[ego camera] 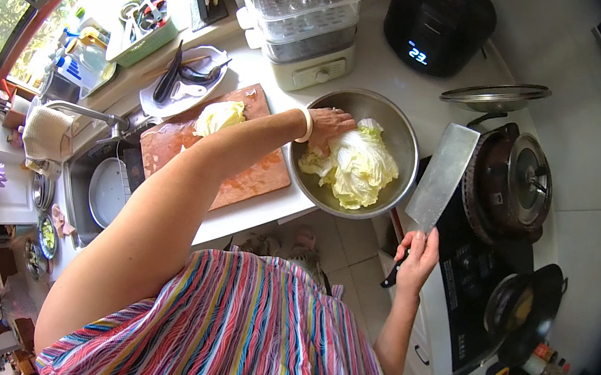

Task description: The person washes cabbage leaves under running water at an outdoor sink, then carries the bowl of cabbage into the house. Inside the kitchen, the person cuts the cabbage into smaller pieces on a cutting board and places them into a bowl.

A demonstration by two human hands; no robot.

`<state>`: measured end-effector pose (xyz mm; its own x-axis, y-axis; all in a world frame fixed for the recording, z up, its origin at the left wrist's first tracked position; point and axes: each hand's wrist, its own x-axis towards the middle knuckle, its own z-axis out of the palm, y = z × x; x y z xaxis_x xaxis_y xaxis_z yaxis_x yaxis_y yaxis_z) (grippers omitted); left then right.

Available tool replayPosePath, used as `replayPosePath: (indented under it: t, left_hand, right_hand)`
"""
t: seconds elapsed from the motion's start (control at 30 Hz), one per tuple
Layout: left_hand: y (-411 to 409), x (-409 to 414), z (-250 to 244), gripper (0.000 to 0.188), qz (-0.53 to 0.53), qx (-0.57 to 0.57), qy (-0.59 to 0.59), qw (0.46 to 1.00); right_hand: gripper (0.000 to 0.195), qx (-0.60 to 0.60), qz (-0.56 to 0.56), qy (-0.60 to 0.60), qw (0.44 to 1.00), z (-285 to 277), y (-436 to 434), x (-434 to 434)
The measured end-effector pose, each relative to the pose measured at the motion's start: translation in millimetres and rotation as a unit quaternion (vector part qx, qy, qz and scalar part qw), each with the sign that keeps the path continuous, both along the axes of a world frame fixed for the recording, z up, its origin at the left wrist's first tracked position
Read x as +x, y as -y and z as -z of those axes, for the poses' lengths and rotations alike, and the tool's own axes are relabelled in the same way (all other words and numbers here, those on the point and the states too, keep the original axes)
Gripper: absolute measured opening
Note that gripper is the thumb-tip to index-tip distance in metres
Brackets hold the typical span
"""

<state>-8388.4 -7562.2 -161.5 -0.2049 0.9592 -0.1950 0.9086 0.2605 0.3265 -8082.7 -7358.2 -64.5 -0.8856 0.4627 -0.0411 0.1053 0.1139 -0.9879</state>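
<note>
My left hand (329, 127), with a pale bangle at the wrist, reaches into a steel mixing bowl (404, 190) and touches the napa cabbage leaves (364, 162) at the bowl's left side. Whether its fingers grip a leaf cannot be told. In my right hand (416, 260) is a cleaver (442, 175), held by its black handle, the broad blade pointing away from me beside the bowl's right rim. A wet wooden cutting board (260, 178) lies left of the bowl, partly hidden under my left forearm. Another piece of cabbage (220, 117) rests on the board.
Eggplants (169, 73) lie on a white dish behind the board. The sink (78, 195) is at left, a food steamer (315, 29) and a black appliance (440, 23) at the back. Right stand a lidded pot (482, 188) and a wok (537, 322) on the black cooktop (454, 302).
</note>
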Motion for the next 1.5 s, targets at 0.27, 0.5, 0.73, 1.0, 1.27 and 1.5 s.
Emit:
replayPosePath:
  t: [0.27, 0.5, 0.73, 1.0, 1.27, 1.5]
  left_hand:
    - [-17, -17, -59, 0.067, 0.018, -0.013, 0.049, 0.999]
    - [-20, -15, -63, 0.064, -0.087, -0.018, 0.145, 0.985]
    - [-6, 16, -59, 0.073, -0.172, -0.004, 0.335, 0.927]
    - [128, 41, -157, 0.081, -0.249, 0.21, 0.021, 0.945]
    - [352, 155, -148, 0.077, -0.504, 0.266, 0.014, 0.822]
    - [394, 229, -16, 0.069, -0.583, 0.177, -0.028, 0.792]
  right_hand:
    - [0.017, -0.012, 0.007, -0.017, 1.0, -1, -5, 3]
    - [0.018, -0.053, 0.043, -0.011, 0.998, -4, -3, -2]
    - [0.019, -0.032, 0.036, -0.024, 0.999, -11, 1, -4]
    - [0.019, -0.015, 0.022, -0.046, 0.999, -8, 34, -5]
    - [0.019, -0.026, -0.102, -0.032, 0.994, -4, 119, -36]
    - [0.016, -0.076, -0.225, 0.0, 0.971, 7, 197, -54]
